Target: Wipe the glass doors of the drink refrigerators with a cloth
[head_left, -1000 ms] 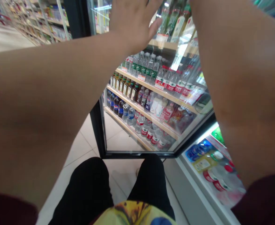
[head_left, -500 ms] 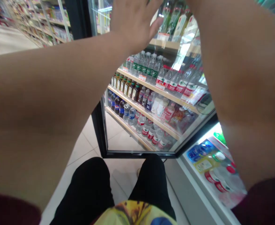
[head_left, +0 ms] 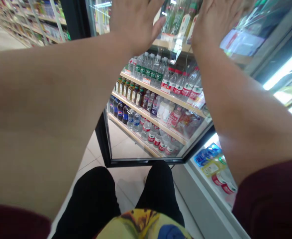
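Left hand (head_left: 133, 25): open, nothing gripped that I can see, thumb out from the fingers, back of the hand toward me. Fingertips run off the top edge. It's up over the glass door (head_left: 126, 147); contact with the pane, can't tell. Right hand (head_left: 214, 23): raised beside the left, well clear of it, also in front of the glass, fingers partly cut off. Can't tell if it's gripping anything.

Door is straight ahead of me, swung out from the cooler base (head_left: 193, 196) on my right, bottom edge of its black frame (head_left: 146, 162) by my knees. Rows of bottles show in the pane, through it or reflected, can't tell: green-labelled bottles (head_left: 148, 68) next to red-labelled bottles (head_left: 180, 84), cola bottles (head_left: 119, 111) lower left.

Inside the cooler, below my right forearm: blue bottle (head_left: 206, 154), yellow bottle (head_left: 212, 168). Store shelving (head_left: 43, 21) upper left, pale tiled floor (head_left: 92, 151) underneath.
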Demonstrator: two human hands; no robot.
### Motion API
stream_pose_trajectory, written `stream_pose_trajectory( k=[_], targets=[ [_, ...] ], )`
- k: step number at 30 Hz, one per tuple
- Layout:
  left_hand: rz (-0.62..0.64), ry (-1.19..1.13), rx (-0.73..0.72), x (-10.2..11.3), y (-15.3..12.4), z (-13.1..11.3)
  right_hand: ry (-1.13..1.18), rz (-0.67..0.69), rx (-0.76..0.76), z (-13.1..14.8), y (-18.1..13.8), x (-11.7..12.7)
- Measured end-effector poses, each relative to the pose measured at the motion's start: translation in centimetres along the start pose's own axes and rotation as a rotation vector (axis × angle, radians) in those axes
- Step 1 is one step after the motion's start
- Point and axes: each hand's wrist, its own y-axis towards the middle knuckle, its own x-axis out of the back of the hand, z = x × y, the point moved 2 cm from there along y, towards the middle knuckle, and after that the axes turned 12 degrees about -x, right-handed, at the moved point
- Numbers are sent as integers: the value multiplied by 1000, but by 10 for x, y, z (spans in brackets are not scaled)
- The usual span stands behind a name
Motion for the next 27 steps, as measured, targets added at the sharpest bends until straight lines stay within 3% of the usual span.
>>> stream_pose_trajectory(
  k=[2,4,9,12,14,16,19,23,27],
  targets=[
    [-19,-14,-18,0,0,1,-34,-12,110,-12,-24,1],
    [-21,-24,-22,-2,1,1,-59,15,321,-33,-55,-1],
    [-11,-10,16,-9,8,7,-45,359,770,-111,-124,-27],
    [-23,-4,-18,-11,9,11,-62,509,922,-137,-125,-37],
    [-25,-30,-33,-11,8,14,-51,554,966,-136,-106,-33],
    [-33,-65,-32,-9,8,14,-22,483,907,-123,-79,-22],
    [-28,-60,2,-7,7,11,33,213,619,-99,-49,-7],
    [-4,-31,31,-6,7,7,32,27,299,-84,-49,-11],
    [-17,2,16,-10,8,10,60,95,369,-90,-46,-15]
  ],
)
